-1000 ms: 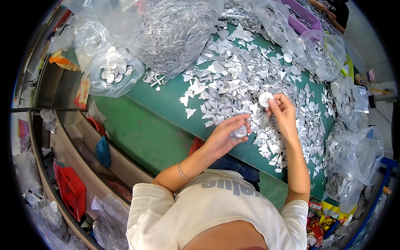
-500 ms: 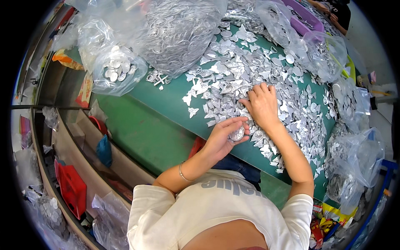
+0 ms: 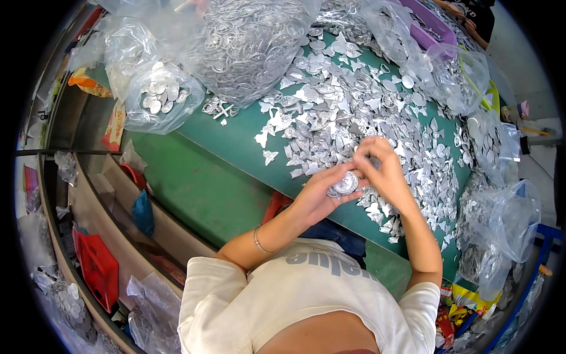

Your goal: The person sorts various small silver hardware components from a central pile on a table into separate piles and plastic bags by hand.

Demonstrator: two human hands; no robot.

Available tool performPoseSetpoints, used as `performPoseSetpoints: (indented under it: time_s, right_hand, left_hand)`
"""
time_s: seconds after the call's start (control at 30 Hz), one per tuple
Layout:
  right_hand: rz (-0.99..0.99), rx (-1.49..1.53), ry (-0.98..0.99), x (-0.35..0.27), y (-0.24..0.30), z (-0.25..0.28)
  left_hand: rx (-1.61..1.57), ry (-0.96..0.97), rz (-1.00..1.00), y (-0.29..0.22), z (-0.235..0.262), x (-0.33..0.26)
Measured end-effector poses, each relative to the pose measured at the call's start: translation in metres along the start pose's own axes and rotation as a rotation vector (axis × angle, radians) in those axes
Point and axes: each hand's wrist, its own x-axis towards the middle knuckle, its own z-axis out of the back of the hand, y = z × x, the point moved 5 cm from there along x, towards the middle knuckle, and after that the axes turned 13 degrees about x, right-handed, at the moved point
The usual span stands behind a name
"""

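Several round silver medallions point(image 3: 345, 184) rest stacked in the palm of my left hand point(image 3: 319, 199), whose fingers curl around them just over the table's near edge. Close against its fingertips is my right hand point(image 3: 382, 171), thumb and fingers pinched together. Whatever the pinch holds, if anything, is hidden. Beneath and beyond both hands spreads a wide pile of small flat silver metal pieces point(image 3: 330, 106), many of them pointed or wing-shaped, on the green tabletop point(image 3: 230, 141).
A large clear bag of silver pieces point(image 3: 247, 53) stands at the far side, with a smaller bag of round discs point(image 3: 165, 97) to its left. More filled bags point(image 3: 492, 218) line the right edge. A purple bin point(image 3: 433, 26) and another person's hand point(image 3: 470, 25) are at far right.
My right hand has drawn back from the pile to my left fingertips, its fingers now pinched. The left hand has shifted slightly right with the medallions.
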Motion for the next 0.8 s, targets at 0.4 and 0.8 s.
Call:
performPoseSetpoints:
  time_s: [0.4,0.8]
  right_hand:
    - [0.401,-0.649,0.005,0.048,-0.014,-0.007]
    - [0.327,-0.744,-0.176,-0.033,0.001,0.027]
  left_hand:
    - [0.018,0.100,-0.061,0.008,0.013,-0.016]
    - [0.060,-0.003,-0.011,0.013,0.032,-0.028]
